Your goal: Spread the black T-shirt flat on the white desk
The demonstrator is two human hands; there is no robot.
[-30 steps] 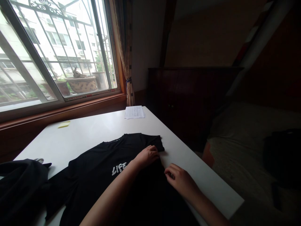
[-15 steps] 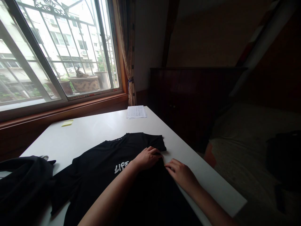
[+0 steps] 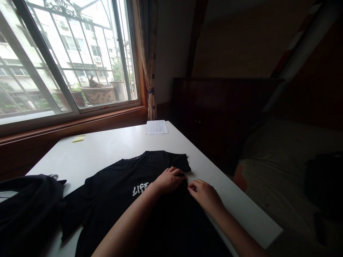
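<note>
A black T-shirt [image 3: 112, 189] with white lettering lies spread on the white table [image 3: 118, 141], its collar toward the far side. My left hand [image 3: 171, 179] reaches across it and rests just below the right-hand sleeve, fingers bent and closed on the fabric by the side edge. A short way to the right, my right hand [image 3: 205, 194] has thumb and fingers pinched together at that same side edge. The fingertips of the left hand are partly hidden in the dark cloth.
Another dark garment [image 3: 29, 210] is bunched at the table's left. Papers [image 3: 157, 127] lie at the far corner, and a yellow sticky-note pad [image 3: 78, 138] sits near the window. Beyond the table's right edge is a bed-like surface [image 3: 284, 185] with a dark bag.
The view has shifted slightly, moving everything a little to the right in the picture. Both hands stay at the T-shirt's side edge; the right fingers look slightly more curled in.
</note>
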